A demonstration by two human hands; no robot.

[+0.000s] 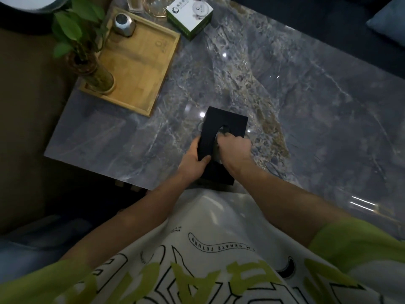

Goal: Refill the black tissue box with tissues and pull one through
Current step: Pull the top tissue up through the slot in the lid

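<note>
writing: shirt (197,260) has mirrored print, part reads "CERATE FETURU"; big green letters cut off, not readable. White-and-green carton (190,15) at far desk edge has a round logo, text too small to read. Wooden tray (140,69) has a small stamped mark, illegible.
tissue box: black tissue box (221,128) stands at the near edge of the grey marble desk (306,95), right in front of the person.
lid: the flat black top panel with the oval slot is lifted and tilted, far end higher, over the box body seen below the wrists.
left hand: left hand (195,159) clamps the near-left edge of the panel, thumb on top, fingers (194,148) wrapped under the side.
right hand: right hand (235,148) closed in a fist at the slot, fingers curled around pale tissue (220,137) showing at the opening.
tissue vs fingers: tissue sits just at the fingertips, inside the slot, between both hands; how much is gripped, can't tell.
axis: box long axis runs away from the person, leaning slightly right at the far end; slot runs along the same axis.
other: plant (76,29) in a glass vase and a small metal jar (124,24) on the tray, far left, well apart from the box.
</note>
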